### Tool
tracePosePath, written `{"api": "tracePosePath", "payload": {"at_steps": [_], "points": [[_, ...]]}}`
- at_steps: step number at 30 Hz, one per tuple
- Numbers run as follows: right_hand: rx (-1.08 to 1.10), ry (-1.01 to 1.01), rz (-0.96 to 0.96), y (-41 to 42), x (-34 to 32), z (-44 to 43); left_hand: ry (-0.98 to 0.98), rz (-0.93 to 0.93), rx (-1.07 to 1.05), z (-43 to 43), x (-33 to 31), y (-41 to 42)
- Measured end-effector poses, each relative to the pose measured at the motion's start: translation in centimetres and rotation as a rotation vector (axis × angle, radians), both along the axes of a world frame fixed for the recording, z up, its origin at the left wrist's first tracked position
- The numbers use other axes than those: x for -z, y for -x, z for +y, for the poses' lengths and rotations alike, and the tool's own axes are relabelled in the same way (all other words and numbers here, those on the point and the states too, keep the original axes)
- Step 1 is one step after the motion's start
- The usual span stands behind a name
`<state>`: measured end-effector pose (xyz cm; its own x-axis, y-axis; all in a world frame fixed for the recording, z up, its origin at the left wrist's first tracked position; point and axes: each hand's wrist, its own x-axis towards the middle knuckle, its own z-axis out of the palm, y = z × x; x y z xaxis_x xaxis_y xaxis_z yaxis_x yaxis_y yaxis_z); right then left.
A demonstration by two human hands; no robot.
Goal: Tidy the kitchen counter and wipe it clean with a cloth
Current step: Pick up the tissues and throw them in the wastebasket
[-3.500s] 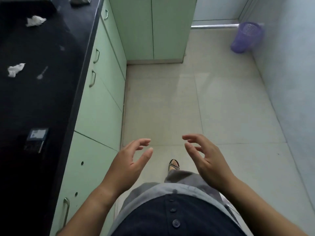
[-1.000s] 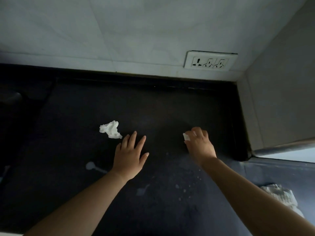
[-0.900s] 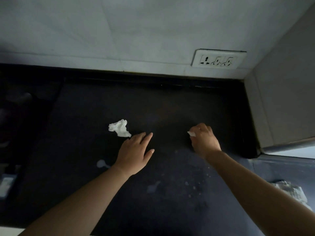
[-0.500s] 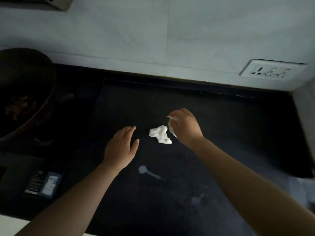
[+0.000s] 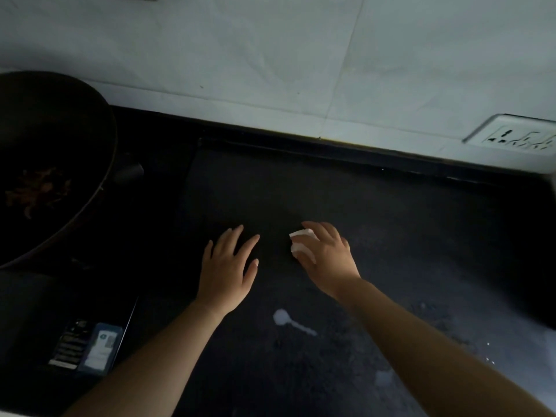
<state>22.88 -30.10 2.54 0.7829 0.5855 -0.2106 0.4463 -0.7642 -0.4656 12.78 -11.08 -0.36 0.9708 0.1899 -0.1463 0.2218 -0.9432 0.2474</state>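
My right hand [image 5: 323, 257] is curled over crumpled white tissue [image 5: 299, 242] on the black kitchen counter [image 5: 406, 236], and its fingers grip the tissue from above. Only a white edge of the tissue shows at the fingertips. My left hand [image 5: 228, 266] hovers flat just to the left, fingers straight and spread, holding nothing. A white spill [image 5: 290, 322] shaped like a spoon lies on the counter below both hands.
A dark wok [image 5: 57, 164] with food scraps sits at the left on the stove. A small blue-labelled packet [image 5: 88, 347] lies at the lower left. A white wall socket [image 5: 514, 135] is on the tiled wall at the right. Wet specks dot the counter at the lower right.
My right hand, holding one tissue piece, moved left and closed over the second crumpled tissue. The view swung left, bringing the wok in. My left hand stayed flat beside it.
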Motion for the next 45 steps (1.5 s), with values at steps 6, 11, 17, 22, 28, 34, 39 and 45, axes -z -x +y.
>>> {"api": "tracePosePath", "payload": {"at_steps": [6, 11, 17, 22, 28, 34, 39, 45], "points": [[-0.053, 0.067, -0.058, 0.6, 0.8, -0.6, 0.017, -0.025, 0.025, 0.3, 1.1, 0.6], [0.009, -0.005, -0.106, 0.2, 1.3, 0.4, 0.010, -0.043, 0.007, 0.4, 1.3, 0.7], [0.080, -0.056, -0.092, -0.2, 1.4, 1.9, 0.010, -0.034, 0.001, 0.4, 1.5, 0.6], [0.117, -0.067, -0.070, 0.5, 1.5, 1.9, 0.033, -0.050, 0.006, 0.5, 1.3, 0.7], [0.142, -0.010, -0.147, 1.3, 1.9, 2.1, 0.049, -0.070, 0.001, 0.5, 1.5, 0.7], [0.214, -0.114, -0.060, 1.1, 1.7, 2.2, 0.045, -0.076, 0.012, 0.5, 1.7, 0.7], [0.392, -0.206, 0.037, 0.7, 0.2, 1.4, 0.033, -0.035, 0.029, 0.7, 1.4, 0.6], [0.602, -0.301, 0.139, 2.0, -1.6, -1.5, 0.133, 0.003, 0.022, 0.2, -1.5, -0.6]]}}
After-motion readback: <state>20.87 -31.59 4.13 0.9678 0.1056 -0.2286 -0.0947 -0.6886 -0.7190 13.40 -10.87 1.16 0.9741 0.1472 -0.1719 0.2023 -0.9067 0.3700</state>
